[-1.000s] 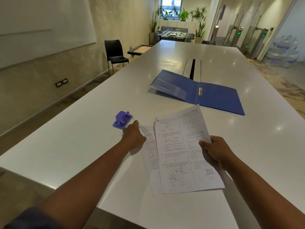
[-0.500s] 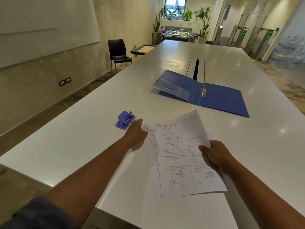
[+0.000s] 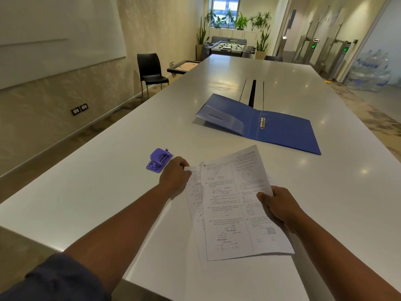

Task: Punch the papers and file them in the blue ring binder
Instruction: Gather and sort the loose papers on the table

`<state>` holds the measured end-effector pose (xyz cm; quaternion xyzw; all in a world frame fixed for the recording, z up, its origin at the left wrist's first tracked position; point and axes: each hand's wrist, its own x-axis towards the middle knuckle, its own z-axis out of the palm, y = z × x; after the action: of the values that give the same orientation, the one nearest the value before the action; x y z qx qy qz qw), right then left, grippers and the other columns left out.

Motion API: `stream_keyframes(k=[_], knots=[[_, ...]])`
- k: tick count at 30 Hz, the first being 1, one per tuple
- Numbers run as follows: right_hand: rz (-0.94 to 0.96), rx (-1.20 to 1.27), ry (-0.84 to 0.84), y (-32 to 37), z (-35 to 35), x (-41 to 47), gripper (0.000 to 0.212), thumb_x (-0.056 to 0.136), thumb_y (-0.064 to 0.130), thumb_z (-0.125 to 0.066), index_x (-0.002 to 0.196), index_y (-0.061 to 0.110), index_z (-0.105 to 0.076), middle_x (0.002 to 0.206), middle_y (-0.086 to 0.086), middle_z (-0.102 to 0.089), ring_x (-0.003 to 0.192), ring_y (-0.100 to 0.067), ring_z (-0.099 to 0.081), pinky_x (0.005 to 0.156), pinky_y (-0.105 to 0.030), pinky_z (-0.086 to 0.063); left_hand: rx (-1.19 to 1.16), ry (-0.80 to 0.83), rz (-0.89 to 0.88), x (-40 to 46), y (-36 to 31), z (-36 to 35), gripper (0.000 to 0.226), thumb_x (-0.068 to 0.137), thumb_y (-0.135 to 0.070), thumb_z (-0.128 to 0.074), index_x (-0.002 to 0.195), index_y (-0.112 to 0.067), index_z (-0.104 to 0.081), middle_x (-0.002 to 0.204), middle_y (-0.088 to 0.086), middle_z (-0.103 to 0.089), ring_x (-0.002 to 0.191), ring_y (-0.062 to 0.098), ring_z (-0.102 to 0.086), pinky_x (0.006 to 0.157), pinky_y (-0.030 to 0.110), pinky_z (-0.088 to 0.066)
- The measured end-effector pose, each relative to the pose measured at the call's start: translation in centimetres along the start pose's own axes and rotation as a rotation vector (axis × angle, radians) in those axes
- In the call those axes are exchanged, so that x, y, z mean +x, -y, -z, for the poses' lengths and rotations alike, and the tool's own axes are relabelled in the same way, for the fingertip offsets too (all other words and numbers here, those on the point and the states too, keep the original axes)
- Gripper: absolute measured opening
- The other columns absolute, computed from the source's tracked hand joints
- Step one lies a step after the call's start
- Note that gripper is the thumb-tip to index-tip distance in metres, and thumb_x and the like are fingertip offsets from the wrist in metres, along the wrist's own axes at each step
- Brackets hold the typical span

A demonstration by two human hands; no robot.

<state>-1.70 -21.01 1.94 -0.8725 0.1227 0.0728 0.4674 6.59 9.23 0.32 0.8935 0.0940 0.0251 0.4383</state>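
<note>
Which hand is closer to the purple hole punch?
The left hand. It sits just beside the purple hole punch, holding the corner of the papers. The right hand is farther away, gripping the papers' other edge.

A single head-worn wide-angle view looks forward and down along a long white table (image 3: 108,192) from its near end. Both forearms reach in from the bottom edge, close to the lens. The far end of the room, with potted plants (image 3: 240,20), lies straight ahead, well away
</note>
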Motion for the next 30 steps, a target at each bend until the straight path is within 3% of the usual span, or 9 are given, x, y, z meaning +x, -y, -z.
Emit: stream_keyframes(k=[3,6,12,15,21,24,30], knots=[[0.001,0.057,0.009,0.0,0.1,-0.1,0.018,0.102,0.022,-0.056,0.102,0.011,-0.069,0.089,-0.028,-0.074,0.068,-0.046,-0.070,0.074,-0.064,-0.059,-0.240,-0.115,0.063,-1.2,-0.1,-0.7,0.011,0.087,-0.017,-0.074,0.090,-0.022,-0.064,0.077,-0.008,-0.068,0.072,0.014,-0.066,0.064,0.033,-0.051],[-0.018,0.179,0.013,-0.5,0.2,-0.4,0.015,0.102,0.024,-0.057,0.104,0.017,-0.070,0.095,-0.031,-0.072,0.088,-0.061,-0.065,0.076,-0.071,-0.055,-0.415,-0.194,0.080,-1.7,-0.3,-0.8,0.010,0.090,-0.019,-0.072,0.083,-0.022,-0.065,0.078,-0.003,-0.072,0.076,0.019,-0.070,0.066,0.036,-0.056],[-0.005,0.418,0.029,-0.7,0.7,-1.1,0.016,0.103,0.014,-0.056,0.115,0.009,-0.067,0.102,-0.011,-0.079,0.087,-0.033,-0.078,0.081,-0.052,-0.063,-0.605,-0.178,-0.031,-2.4,-1.4,-0.2,0.009,0.103,-0.020,-0.057,0.098,-0.013,-0.061,0.093,0.013,-0.072,0.082,0.023,-0.072,0.069,0.036,-0.059],[-0.003,0.539,0.012,-0.9,1.4,-1.4,0.019,0.103,0.015,-0.057,0.119,0.009,-0.065,0.103,-0.011,-0.079,0.091,-0.034,-0.077,0.080,-0.050,-0.063,-0.636,-0.214,-0.089,-2.8,-3.0,0.7,0.007,0.103,-0.019,-0.056,0.098,-0.016,-0.060,0.094,0.010,-0.070,0.083,0.019,-0.071,0.070,0.034,-0.059],[0.048,0.561,-0.124,-0.2,3.7,-2.2,0.014,0.103,0.019,-0.058,0.114,0.014,-0.066,0.096,-0.008,-0.080,0.084,-0.032,-0.078,0.068,-0.044,-0.064,-0.554,-0.389,-0.358,-3.5,-7.3,4.4,0.010,0.103,-0.016,-0.056,0.098,-0.009,-0.060,0.088,-0.001,-0.065,0.074,-0.004,-0.065,0.060,0.010,-0.050],[0.104,0.479,-0.211,0.3,5.0,-2.3,0.010,0.103,0.024,-0.059,0.106,0.019,-0.066,0.089,-0.003,-0.079,0.074,-0.027,-0.078,0.058,-0.036,-0.061,-0.511,-0.386,-0.462,-3.6,-9.2,6.5,0.014,0.103,-0.018,-0.055,0.101,-0.006,-0.061,0.093,0.003,-0.066,0.080,0.006,-0.064,0.064,0.012,-0.051],[0.137,0.418,-0.315,0.0,6.7,-2.1,0.018,0.101,0.028,-0.060,0.110,0.014,-0.067,0.099,-0.002,-0.077,0.086,-0.029,-0.074,0.075,-0.045,-0.059,-0.454,-0.356,-0.604,-3.8,-12.1,9.7,0.010,0.103,-0.021,-0.056,0.101,-0.013,-0.063,0.092,0.002,-0.067,0.085,0.012,-0.065,0.066,0.014,-0.052]])
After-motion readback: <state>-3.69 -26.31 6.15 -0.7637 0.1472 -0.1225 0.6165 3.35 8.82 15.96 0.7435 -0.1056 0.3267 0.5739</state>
